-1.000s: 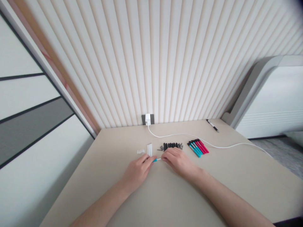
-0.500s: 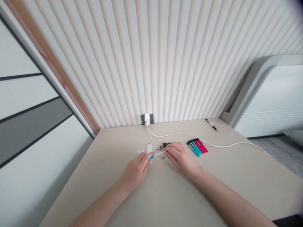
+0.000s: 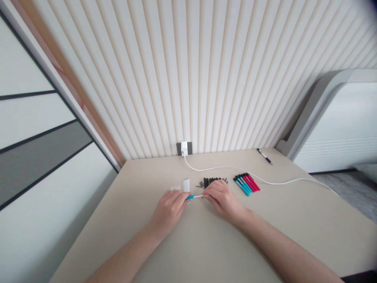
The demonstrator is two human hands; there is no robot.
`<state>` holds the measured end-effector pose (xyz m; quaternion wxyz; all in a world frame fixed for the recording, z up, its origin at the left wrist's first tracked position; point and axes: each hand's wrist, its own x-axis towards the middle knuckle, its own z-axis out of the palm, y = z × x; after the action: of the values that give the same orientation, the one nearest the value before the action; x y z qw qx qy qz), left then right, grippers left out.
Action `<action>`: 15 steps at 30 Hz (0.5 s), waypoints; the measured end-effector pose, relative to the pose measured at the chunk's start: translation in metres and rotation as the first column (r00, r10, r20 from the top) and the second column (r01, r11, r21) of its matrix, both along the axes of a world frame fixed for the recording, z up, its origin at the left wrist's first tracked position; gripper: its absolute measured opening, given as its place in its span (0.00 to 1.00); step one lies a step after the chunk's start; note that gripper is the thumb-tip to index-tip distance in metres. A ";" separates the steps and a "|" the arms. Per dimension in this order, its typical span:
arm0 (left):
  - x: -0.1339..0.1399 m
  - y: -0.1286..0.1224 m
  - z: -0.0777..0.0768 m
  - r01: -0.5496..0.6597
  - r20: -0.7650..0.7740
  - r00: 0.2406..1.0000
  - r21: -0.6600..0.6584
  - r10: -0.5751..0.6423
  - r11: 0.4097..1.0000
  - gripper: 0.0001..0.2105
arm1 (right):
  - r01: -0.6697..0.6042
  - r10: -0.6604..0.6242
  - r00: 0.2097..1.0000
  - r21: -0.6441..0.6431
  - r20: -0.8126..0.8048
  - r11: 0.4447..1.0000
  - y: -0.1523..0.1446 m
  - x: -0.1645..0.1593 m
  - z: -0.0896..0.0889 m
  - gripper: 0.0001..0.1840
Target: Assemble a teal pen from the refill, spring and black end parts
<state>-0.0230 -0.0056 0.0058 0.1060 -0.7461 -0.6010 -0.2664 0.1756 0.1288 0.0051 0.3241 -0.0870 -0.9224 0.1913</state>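
Note:
My left hand is closed around a turquoise pen barrel, whose end sticks out past the fingertips. A thin white pen refill runs from the barrel's end to my right hand, which pinches its other end. Refill and barrel lie nearly in one line, just above the table. Behind my left hand are several white refills in a row and small, pale spring-like pieces. Several black pen parts lie behind my right hand, partly hidden by it, with small grey pieces beside them.
To the right lies a row of turquoise and red pen barrels with black ends. A white-and-black pen rests near the back edge. From a white charger at the wall, a white cable crosses the table.
The turquoise barrel shows more, and less of the white refill is exposed between my hands. The refill has levelled out. My right hand has shifted slightly down, uncovering more black parts.

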 end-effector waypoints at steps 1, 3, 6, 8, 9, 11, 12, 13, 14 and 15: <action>0.000 0.000 0.001 0.004 -0.007 1.000 0.008 -0.004 1.000 0.07 | 0.003 -0.003 1.000 -0.007 0.001 1.000 0.000 0.000 0.000 0.07; 0.001 -0.001 0.003 0.021 -0.016 1.000 0.027 -0.021 0.999 0.08 | 0.026 -0.026 1.000 -0.021 0.003 0.999 -0.001 0.000 -0.001 0.08; 0.002 -0.001 0.007 0.057 -0.026 0.998 0.049 -0.056 0.997 0.09 | 0.069 -0.068 0.998 -0.029 0.015 0.997 -0.002 0.001 -0.001 0.09; 0.002 0.000 0.008 0.069 -0.030 0.997 0.052 -0.067 0.996 0.09 | 0.071 -0.070 0.997 -0.028 0.024 0.997 -0.002 0.001 -0.001 0.10; 0.002 0.000 0.008 0.068 -0.034 0.997 0.051 -0.066 0.996 0.09 | 0.062 -0.062 0.998 -0.026 0.029 0.998 -0.003 0.001 -0.001 0.10; 0.001 0.000 0.008 0.055 -0.042 0.998 0.051 -0.052 0.997 0.09 | 0.041 -0.041 0.998 -0.018 0.038 0.999 -0.004 0.000 0.000 0.11; 0.001 0.000 0.008 0.045 -0.044 0.998 0.053 -0.043 0.998 0.09 | 0.034 -0.034 0.999 -0.013 0.042 0.999 -0.004 0.000 0.000 0.12; 0.001 0.000 0.008 0.037 -0.043 0.998 0.056 -0.035 0.998 0.09 | 0.034 -0.034 0.998 -0.009 0.048 0.999 -0.005 -0.001 0.000 0.12; 0.000 -0.001 0.008 0.034 -0.039 0.999 0.058 -0.032 0.998 0.09 | 0.038 -0.038 0.998 -0.006 0.056 0.999 -0.005 -0.001 0.000 0.13; 0.001 -0.001 0.008 0.036 -0.034 0.999 0.059 -0.034 0.998 0.10 | 0.047 -0.047 0.997 -0.005 0.065 0.999 -0.006 -0.001 -0.001 0.14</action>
<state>-0.0224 -0.0065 0.0135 0.1335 -0.7574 -0.5777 -0.2735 0.1744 0.1231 0.0044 0.2981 -0.1159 -0.9294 0.1839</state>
